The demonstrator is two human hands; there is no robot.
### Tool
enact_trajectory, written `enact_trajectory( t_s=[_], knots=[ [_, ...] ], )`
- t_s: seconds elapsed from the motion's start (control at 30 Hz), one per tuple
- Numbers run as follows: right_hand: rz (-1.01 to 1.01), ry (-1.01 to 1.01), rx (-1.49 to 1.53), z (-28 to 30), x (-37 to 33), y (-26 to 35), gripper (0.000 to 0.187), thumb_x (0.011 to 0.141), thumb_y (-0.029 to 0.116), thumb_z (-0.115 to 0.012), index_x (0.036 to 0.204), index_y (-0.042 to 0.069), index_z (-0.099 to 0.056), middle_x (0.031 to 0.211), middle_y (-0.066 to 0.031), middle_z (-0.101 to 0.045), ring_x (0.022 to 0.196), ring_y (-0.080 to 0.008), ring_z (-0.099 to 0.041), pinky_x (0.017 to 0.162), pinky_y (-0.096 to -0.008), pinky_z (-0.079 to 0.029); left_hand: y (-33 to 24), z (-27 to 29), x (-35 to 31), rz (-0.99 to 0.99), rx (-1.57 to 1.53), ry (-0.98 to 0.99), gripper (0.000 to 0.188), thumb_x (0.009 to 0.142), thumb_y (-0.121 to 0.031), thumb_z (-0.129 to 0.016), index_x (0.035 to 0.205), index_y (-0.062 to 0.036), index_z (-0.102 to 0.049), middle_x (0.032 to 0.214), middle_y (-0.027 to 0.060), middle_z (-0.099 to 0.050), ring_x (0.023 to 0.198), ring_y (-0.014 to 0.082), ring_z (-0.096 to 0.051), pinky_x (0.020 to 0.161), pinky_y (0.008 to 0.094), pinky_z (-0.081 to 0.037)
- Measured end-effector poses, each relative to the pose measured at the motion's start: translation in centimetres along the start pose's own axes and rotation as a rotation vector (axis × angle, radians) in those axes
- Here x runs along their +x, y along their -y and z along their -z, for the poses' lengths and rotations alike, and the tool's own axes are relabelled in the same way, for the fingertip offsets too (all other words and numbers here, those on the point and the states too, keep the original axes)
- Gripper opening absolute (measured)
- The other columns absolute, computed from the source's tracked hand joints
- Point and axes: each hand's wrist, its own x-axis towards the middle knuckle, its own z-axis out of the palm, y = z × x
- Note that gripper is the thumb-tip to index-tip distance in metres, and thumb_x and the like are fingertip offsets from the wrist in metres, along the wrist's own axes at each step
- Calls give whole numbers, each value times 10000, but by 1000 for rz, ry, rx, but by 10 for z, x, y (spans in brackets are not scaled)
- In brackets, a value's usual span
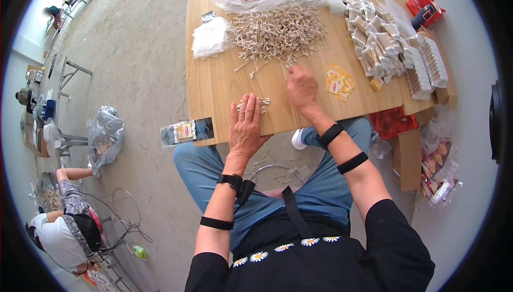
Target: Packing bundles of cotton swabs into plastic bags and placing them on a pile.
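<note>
Evidently, swabs (265, 101) point sideways beneath the flat left hand (247, 127); right hand (302, 87) curled, its grip unclear

Wearing black short-sleeved top (320, 270), white daisy row (284, 247) running across front; blue jeans (200, 170); white shoe (297, 140) showing. Two black bands (352, 162) circling each forearm (342, 151), black box (246, 192) sitting on left one.

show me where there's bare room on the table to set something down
Bare wood lies left of the left hand, between the white stack and the swab pack; a smaller strip runs between the yellow cards and the near edge. Crowded: far middle, under loose swabs, and right side, under wrapped bundles.
</note>
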Motion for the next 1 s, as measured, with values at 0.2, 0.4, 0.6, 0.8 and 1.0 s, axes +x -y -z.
enact_trajectory(
  t_s=[0.2,0.4,0.6,0.8,1.0],
  knots=[
    [123,160,38,-7,-10,-9,72,852,63,-607,907,57,-653,1032,-187,-624,884,-390,-681,742,-489,-561,-1,2,0,9,10,16,1132,643,-522,-844,1528,-22,-344,1589,133,-335,1505,307,-277,1229,568,-176],
    [123,94,132,-23,21,32,99,824,36,-619,910,63,-661,1031,-187,-616,904,-390,-680,761,-487,-558,-1,0,0,7,27,6,1122,648,-518,-840,1527,-24,-348,1584,134,-342,1501,302,-288,1224,567,-185],
    [165,150,8,-35,28,30,46,824,42,-621,839,62,-659,1031,-196,-614,882,-398,-672,749,-480,-556,-2,-2,0,5,19,-17,1133,631,-519,-851,1525,-30,-356,1583,128,-348,1498,298,-294,1220,566,-192],
    [103,251,156,-16,-4,25,59,841,92,-639,873,69,-682,1000,-179,-617,872,-385,-668,753,-471,-551,-1,1,0,14,19,-11,1140,624,-525,-855,1525,-34,-357,1580,125,-353,1496,298,-297,1215,567,-205],
    [106,222,195,3,-23,27,72,857,99,-627,879,71,-690,953,-167,-627,871,-383,-668,752,-468,-547,0,1,0,16,14,-3,1152,618,-521,-864,1528,-36,-351,1582,125,-350,1501,294,-287,1217,569,-195]
  ],
)
